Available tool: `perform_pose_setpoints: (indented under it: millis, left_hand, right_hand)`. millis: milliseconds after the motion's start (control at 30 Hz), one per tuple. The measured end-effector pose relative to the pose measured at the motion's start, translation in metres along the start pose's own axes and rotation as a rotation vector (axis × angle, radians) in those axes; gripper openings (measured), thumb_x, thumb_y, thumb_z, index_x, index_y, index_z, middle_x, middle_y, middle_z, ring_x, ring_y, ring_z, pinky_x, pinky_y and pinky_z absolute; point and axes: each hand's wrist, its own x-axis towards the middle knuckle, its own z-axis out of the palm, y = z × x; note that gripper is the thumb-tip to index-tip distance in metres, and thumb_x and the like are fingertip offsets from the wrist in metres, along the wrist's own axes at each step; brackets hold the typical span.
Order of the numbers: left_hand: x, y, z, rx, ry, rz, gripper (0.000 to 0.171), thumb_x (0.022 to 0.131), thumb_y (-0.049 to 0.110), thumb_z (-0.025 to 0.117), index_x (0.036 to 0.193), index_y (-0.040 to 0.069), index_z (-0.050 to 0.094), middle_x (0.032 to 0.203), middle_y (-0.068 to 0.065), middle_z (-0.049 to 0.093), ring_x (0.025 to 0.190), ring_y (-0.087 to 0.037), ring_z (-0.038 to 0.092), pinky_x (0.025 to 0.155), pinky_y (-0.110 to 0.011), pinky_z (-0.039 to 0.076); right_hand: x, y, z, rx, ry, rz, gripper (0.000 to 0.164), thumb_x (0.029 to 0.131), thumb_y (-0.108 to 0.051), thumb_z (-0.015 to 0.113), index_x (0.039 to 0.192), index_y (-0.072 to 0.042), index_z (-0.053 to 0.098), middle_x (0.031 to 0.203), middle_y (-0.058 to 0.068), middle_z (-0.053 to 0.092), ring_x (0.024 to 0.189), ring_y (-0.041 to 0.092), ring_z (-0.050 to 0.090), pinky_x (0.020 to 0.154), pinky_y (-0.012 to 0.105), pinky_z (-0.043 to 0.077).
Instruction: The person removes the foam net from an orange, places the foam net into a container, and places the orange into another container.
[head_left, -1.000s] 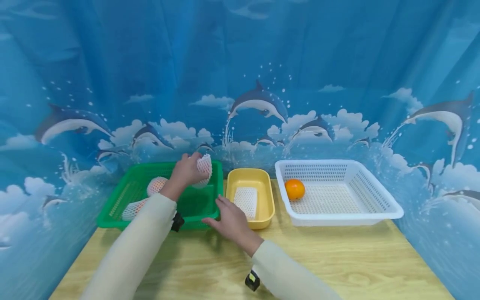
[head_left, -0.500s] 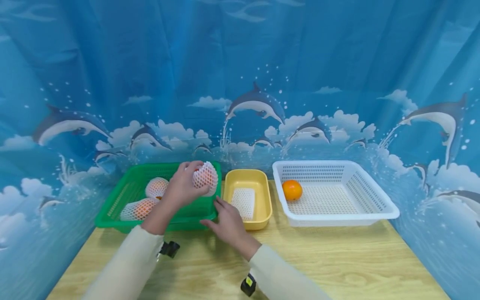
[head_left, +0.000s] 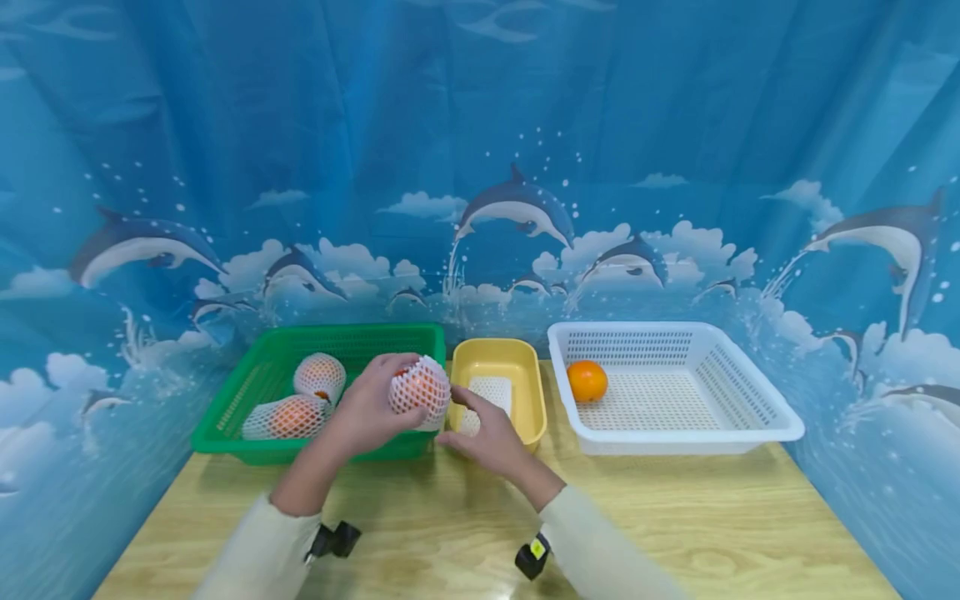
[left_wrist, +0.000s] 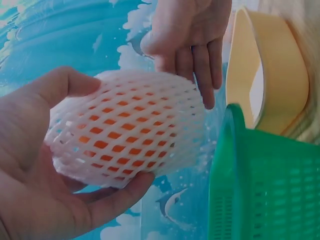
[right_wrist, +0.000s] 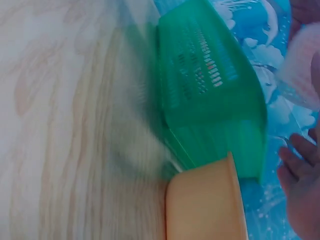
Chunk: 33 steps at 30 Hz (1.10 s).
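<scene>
My left hand (head_left: 369,404) grips an orange in a white foam net (head_left: 422,393) above the right end of the green basket (head_left: 429,333). In the left wrist view, orange skin shows through the mesh of the netted orange (left_wrist: 127,132), with the thumb on one side and fingers on the other. My right hand (head_left: 489,437) is over the yellow tray's near left part, its loosely bent fingers right at the net's edge. The right wrist view shows that right hand (right_wrist: 305,195) with fingers spread beside the blurred net. Two more netted oranges, one upper (head_left: 320,375) and one lower (head_left: 294,416), lie in the green basket.
The yellow tray (head_left: 534,367) stands beside the green basket and holds a flat white foam net (head_left: 491,392). To its right, a white basket (head_left: 772,408) contains a bare orange (head_left: 587,381). All stand on a wooden table (head_left: 675,517) before a blue dolphin curtain (head_left: 480,100).
My left hand has brought the netted orange down, right and nearer from the green basket's back. My right hand has left the basket's edge and moved slightly right, up to the netted orange.
</scene>
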Motion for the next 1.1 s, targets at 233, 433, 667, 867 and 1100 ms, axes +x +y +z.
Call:
perform_pose_setpoints:
  millis: [233,433,667,867,1100]
  left_hand:
    - [-0.009,0.000,0.015,-0.056,-0.110,0.105,0.065,0.080,0.018,0.078,0.138,0.012,0.050,0.139,-0.014,0.045,0.109,-0.029,0.057,0.077,-0.041,0.056]
    - [-0.015,0.001,0.030,-0.069,-0.174,0.250,0.067,0.076,0.014,0.081,0.135,0.013,0.052,0.135,-0.010,0.049,0.113,-0.026,0.055,0.081,-0.040,0.056]
    - [-0.021,0.002,0.046,-0.089,-0.214,0.334,0.070,0.075,0.014,0.083,0.137,0.014,0.049,0.133,-0.006,0.051,0.117,-0.021,0.053,0.085,-0.037,0.054]
    - [-0.029,0.002,0.065,-0.103,-0.188,0.378,0.085,0.074,0.013,0.085,0.146,0.016,0.039,0.137,-0.005,0.048,0.122,-0.022,0.050,0.092,-0.042,0.052]
    - [-0.042,0.003,0.085,-0.169,-0.163,0.297,0.101,0.075,0.022,0.085,0.154,0.025,0.022,0.145,-0.014,0.041,0.125,-0.028,0.049,0.095,-0.048,0.050]
  right_hand:
    - [-0.012,0.007,-0.018,0.283,-0.164,-0.061,0.098,0.078,-0.060,0.067,0.150,-0.004,0.031,0.145,0.018,0.045,0.126,0.031,0.052,0.104,0.046,0.043]
    - [-0.024,0.008,-0.027,0.273,-0.195,-0.040,0.084,0.088,-0.044,0.070,0.151,-0.006,0.031,0.149,0.016,0.041,0.126,0.030,0.051,0.104,0.037,0.045]
    - [-0.038,0.008,-0.035,0.263,-0.240,-0.007,0.085,0.085,-0.019,0.076,0.153,-0.006,0.026,0.152,0.016,0.036,0.121,0.031,0.056,0.095,0.035,0.051]
    - [-0.052,0.017,-0.041,0.233,-0.272,-0.014,0.085,0.083,-0.016,0.078,0.152,-0.007,0.029,0.145,0.016,0.045,0.117,0.023,0.060,0.095,0.029,0.051]
    - [-0.071,0.028,-0.047,0.161,-0.281,-0.037,0.077,0.082,-0.015,0.078,0.146,-0.002,0.038,0.133,0.018,0.055,0.108,0.018,0.063,0.091,0.030,0.053]
